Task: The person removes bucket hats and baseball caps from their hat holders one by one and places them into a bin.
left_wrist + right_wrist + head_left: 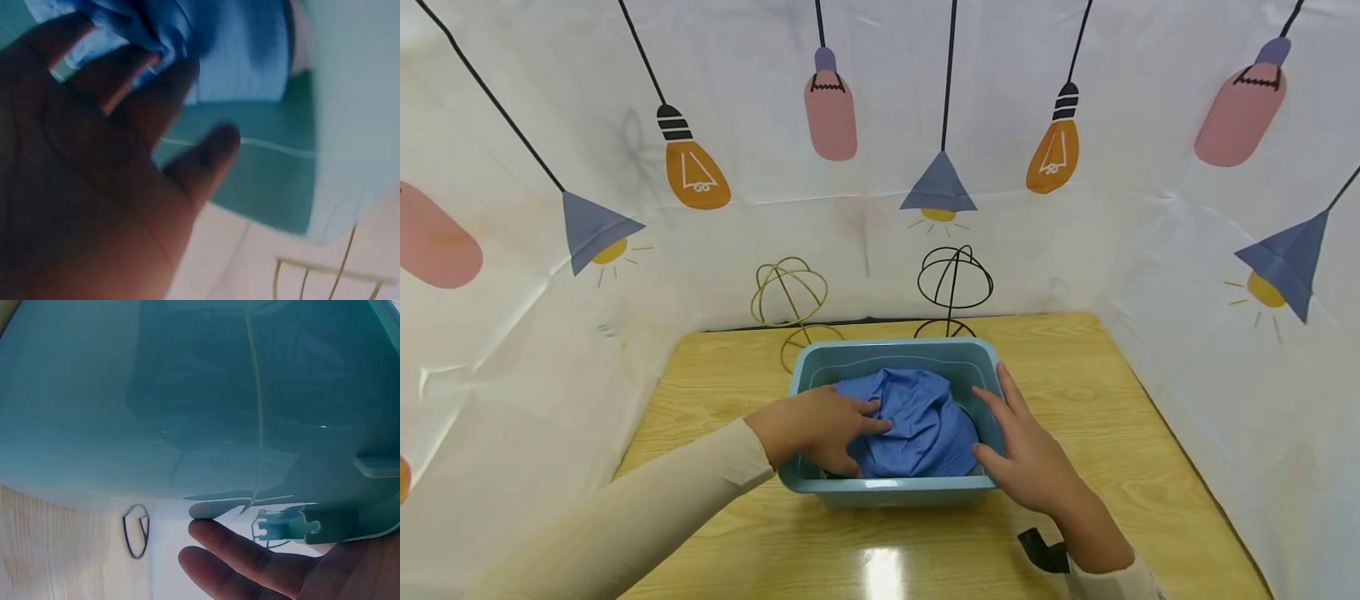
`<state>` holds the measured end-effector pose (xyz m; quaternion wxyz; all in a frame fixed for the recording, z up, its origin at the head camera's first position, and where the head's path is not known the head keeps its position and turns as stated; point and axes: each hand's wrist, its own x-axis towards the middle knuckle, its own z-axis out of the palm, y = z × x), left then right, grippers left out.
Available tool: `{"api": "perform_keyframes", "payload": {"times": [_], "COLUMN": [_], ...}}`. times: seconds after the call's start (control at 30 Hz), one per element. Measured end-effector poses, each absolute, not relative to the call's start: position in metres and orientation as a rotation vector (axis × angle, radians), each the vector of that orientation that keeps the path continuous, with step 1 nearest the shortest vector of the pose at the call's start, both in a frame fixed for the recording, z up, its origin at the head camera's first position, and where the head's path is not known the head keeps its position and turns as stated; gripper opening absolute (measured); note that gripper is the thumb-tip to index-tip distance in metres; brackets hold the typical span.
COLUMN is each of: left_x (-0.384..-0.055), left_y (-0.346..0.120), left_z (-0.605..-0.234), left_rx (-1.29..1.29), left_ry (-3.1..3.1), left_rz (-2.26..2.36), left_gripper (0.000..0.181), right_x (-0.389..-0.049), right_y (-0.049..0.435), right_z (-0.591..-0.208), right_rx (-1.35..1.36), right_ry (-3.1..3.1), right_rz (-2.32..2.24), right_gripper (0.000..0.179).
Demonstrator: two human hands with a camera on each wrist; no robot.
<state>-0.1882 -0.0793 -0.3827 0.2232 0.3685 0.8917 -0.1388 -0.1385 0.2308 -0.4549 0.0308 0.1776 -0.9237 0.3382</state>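
Note:
A rectangular blue-green plastic bin (pixel 895 497) stands on the wooden table. Inside it lies a crumpled blue cloth (pixel 917 425), also visible at the top of the left wrist view. My left hand (pixel 827 429) reaches over the bin's left side, with spread fingers (pixel 169 87) on or just above the cloth; the contact is unclear. At the right rim is my right hand (pixel 1033 454), its fingers extended, some over the bin's inside and one along the outside. The right wrist view shows fingers (pixel 237 553) against or beside the bin wall, with no cloth between them.
Behind the bin stand a gold wire stand (pixel 790 292) and a black wire stand (pixel 955 283). A small black object (pixel 1043 552) lies beside the right wrist. White sheeting printed with lamps (pixel 865 217) surrounds the table (pixel 1075 367) at the back and sides.

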Motion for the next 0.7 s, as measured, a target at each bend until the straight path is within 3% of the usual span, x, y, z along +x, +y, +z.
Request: {"api": "perform_keyframes", "payload": {"times": [0.4,0.7], "left_x": [-0.192,-0.186], "left_y": [-0.094,-0.151], "left_z": [-0.351,-0.322], "left_rx": [1.106,1.148], "left_ry": [2.553,2.855], "left_rz": [-0.327,-0.118], "left_gripper": [0.075,0.074], "right_x": [-0.143,-0.144], "right_y": [0.226,0.233], "right_z": [-0.453,-0.444], "right_rx": [0.545,0.643], "right_ry": [-2.868,-2.880], "right_rz": [1.047,1.135], "right_gripper": [0.073,0.077]}}
